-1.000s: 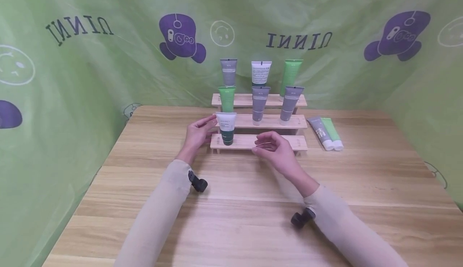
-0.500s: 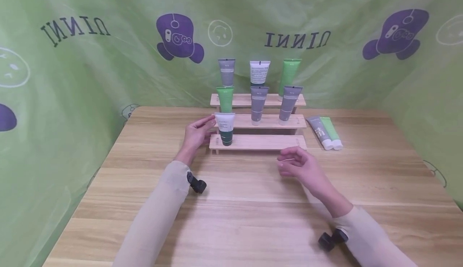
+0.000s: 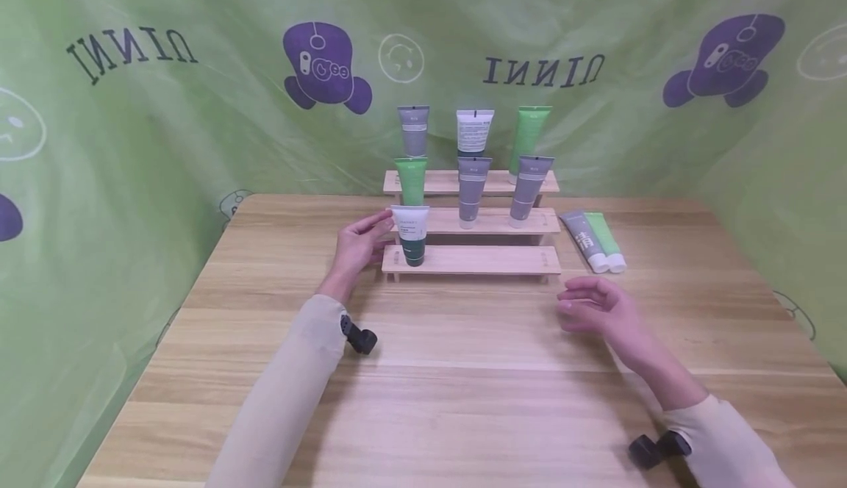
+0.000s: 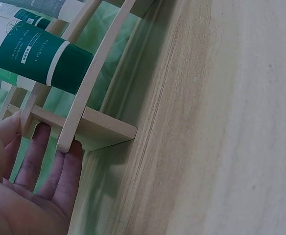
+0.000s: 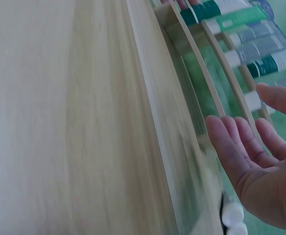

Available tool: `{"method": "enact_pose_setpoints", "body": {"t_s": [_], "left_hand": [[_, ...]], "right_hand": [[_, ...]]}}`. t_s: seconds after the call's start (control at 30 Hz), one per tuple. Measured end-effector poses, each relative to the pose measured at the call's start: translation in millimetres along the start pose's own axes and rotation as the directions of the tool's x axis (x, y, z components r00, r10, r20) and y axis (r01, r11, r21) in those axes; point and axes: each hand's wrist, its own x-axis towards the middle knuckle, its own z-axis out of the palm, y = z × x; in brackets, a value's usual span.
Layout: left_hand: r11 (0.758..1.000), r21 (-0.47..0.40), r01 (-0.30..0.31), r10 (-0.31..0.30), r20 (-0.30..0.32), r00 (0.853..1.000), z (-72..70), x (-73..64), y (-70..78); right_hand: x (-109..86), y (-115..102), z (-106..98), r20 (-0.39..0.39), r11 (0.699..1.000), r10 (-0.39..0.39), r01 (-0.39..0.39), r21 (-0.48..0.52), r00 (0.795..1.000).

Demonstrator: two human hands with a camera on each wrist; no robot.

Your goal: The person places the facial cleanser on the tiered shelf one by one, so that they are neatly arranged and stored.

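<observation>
My left hand (image 3: 357, 251) is at the left end of a three-step wooden display rack (image 3: 490, 260). In the left wrist view its thumb and fingers (image 4: 33, 159) grip the ends of the rack's boards. Close by, a white and dark green squeeze tube (image 3: 412, 237) stands cap-down on the lowest step. My right hand (image 3: 605, 311) hovers over the table right of the rack's front, fingers loosely bent and holding nothing. Nearest to it, a grey tube (image 3: 585, 242) and a green tube (image 3: 605, 242) lie side by side on the table.
Green (image 3: 412, 181) and grey tubes (image 3: 473, 190) stand on the middle step. The top step bears a grey tube (image 3: 414, 131), a white tube (image 3: 473, 131) and a taller green tube (image 3: 529, 139). A printed green curtain (image 3: 218, 120) hangs behind the wooden table (image 3: 423, 414).
My right hand has moved from in front of the lowest step rightward and nearer to me, past the rack's right end. My left hand stays at the rack's left end.
</observation>
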Motion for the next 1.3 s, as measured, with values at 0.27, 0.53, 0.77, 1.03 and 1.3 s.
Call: {"method": "enact_pose_setpoints", "body": {"t_s": [0.27,0.53,0.77,1.03,1.3], "left_hand": [[1.0,0.024,-0.011,0.012,-0.01,1.0,0.5,-1.9,2.4],[1.0,0.021,-0.01,0.01,-0.003,1.0,-0.1,-1.2,2.4],[1.0,-0.006,-0.008,0.008,0.007,1.0,0.6,-1.9,1.3],[1.0,-0.004,-0.012,0.012,-0.001,1.0,0.9,-1.9,0.0],[1.0,-0.002,-0.006,0.006,-0.006,1.0,1.1,-1.2,0.4]], "right_hand": [[-6.0,5.1,-44.2,-0.026,0.998,-0.028,0.029,0.05,0.999],[-8.7,7.4,-84.7,-0.063,0.999,0.007,-0.01,-0.054,0.998],[-1.7,6.4,-115.0,-0.058,0.978,0.057,-0.067,-0.196,0.997],[16.2,2.5,-136.9,-0.045,0.967,0.131,-0.137,-0.215,0.99],[47.6,-8.4,-138.3,-0.049,0.934,0.16,-0.167,-0.315,0.986]]}}
